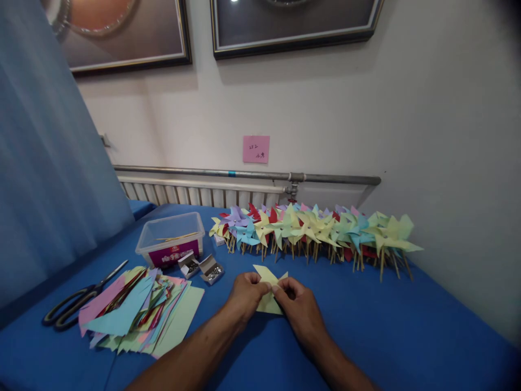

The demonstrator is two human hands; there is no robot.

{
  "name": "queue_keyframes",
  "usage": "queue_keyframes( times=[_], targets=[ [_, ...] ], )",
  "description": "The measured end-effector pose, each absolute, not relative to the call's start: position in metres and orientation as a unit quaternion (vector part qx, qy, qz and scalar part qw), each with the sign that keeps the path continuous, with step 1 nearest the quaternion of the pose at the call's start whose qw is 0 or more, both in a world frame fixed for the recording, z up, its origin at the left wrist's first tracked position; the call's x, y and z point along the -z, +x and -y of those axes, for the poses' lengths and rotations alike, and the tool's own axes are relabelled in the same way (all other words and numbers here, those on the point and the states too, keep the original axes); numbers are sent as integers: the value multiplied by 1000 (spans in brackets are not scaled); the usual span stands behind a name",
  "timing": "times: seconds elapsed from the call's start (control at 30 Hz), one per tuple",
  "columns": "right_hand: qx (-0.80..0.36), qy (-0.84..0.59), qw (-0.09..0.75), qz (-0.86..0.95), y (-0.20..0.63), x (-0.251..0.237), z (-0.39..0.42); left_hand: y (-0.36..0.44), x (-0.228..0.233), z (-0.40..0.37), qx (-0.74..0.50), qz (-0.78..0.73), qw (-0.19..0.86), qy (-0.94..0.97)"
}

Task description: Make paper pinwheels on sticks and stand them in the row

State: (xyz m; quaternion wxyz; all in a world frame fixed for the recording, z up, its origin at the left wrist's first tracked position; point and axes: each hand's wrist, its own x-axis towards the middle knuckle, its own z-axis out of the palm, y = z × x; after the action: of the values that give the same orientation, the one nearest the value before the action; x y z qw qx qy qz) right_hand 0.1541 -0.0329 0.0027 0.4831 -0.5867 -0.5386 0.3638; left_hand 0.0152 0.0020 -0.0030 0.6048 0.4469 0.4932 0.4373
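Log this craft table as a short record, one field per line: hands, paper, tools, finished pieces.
left hand: left hand grips the yellow paper piece at its left side
right hand: right hand pinches the same piece at its centre
paper stack: loose coloured sheets lying left of the hands
scissors: black-handled scissors beside the stack, far left
plastic box: clear box holding thin sticks
small boxes: two open small boxes with metal bits
finished pieces: row of pinwheels along the wall
table: blue table

Pale yellow paper (268, 296) on blue tablecloth (366, 326); pinwheels (313, 228) yellow, green, blue, perhaps red.
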Motion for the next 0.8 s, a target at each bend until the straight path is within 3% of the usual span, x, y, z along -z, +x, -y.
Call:
queue_keyframes(
  times=[0.47,0.8],
  targets=[
    [-539,-453,489,515,169,-13,33,14,-6,-1,-451,-481,632,407],
    [-581,-430,482,496,168,-19,38,12,-6,-2,-443,-496,620,417]
  ],
)
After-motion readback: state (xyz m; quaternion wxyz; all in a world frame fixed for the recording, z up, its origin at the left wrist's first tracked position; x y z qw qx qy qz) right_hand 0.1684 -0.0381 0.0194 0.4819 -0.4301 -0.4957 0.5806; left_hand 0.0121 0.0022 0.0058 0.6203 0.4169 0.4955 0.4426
